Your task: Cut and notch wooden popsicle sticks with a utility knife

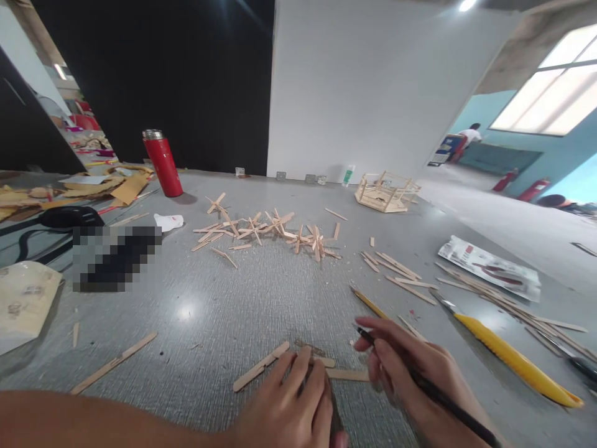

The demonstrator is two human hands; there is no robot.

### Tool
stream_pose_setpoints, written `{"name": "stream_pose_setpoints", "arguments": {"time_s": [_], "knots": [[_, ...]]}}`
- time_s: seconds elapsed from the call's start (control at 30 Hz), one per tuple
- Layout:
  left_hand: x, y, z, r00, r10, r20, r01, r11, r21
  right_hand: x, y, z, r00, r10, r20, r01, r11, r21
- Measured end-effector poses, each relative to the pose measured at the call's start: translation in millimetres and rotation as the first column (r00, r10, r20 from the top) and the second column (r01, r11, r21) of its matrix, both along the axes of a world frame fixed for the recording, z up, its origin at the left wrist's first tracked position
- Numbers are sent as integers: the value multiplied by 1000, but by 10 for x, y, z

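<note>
My left hand (pixel 296 398) is closed, its fingertips pressing on wooden popsicle sticks (pixel 347 374) on the table. A dark, thin edge shows between those fingers and the thumb; the rest of it is hidden. Just left of the fingers, a notched stick (pixel 261 366) lies slanted. Gripped like a pen in my right hand (pixel 410 373) is a slim black pen-shaped tool (pixel 438 398). Its fine tip points left, above the table and apart from the sticks. Behind that hand lies a thin yellowish-brown pencil-like tool (pixel 368 303).
A yellow utility knife (pixel 517 361) and loose sticks (pixel 494 292) lie right, beside a white packet (pixel 489 267). Farther back are a pile of crossed sticks (pixel 280 225), a stick-built frame (pixel 387 193) and a red flask (pixel 163 165). Another person (pixel 471 134) is in the right background.
</note>
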State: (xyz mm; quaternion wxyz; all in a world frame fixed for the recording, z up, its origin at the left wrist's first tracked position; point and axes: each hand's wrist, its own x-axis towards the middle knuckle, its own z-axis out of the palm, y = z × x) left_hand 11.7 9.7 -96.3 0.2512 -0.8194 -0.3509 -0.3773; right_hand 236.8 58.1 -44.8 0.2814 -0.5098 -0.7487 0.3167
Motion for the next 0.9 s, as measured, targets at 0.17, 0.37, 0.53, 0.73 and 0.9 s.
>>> {"name": "stream_pose_setpoints", "arguments": {"time_s": [0.17, 0.37, 0.53, 0.73, 0.9], "knots": [[-9, 41, 78, 988, -144, -57, 148, 987, 60, -68, 7, 21, 997, -18, -80, 14, 998, -54], [-4, 39, 124, 985, -148, -90, 153, 986, 57, -105, 7, 3, 993, -31, -111, 18, 992, -123], [3, 14, 106, 988, -132, -79, 136, 990, 37, -138, -11, -10, 987, -27, -156, -15, 965, -260], [-4, 21, 103, 969, -209, -130, 210, 978, 0, -166, -14, 16, 982, -14, -189, -55, 935, -351], [-30, -5, 103, 960, -232, -159, 237, 971, 15, -209, -80, -1, 995, 27, -92, -59, 932, -358]]}}
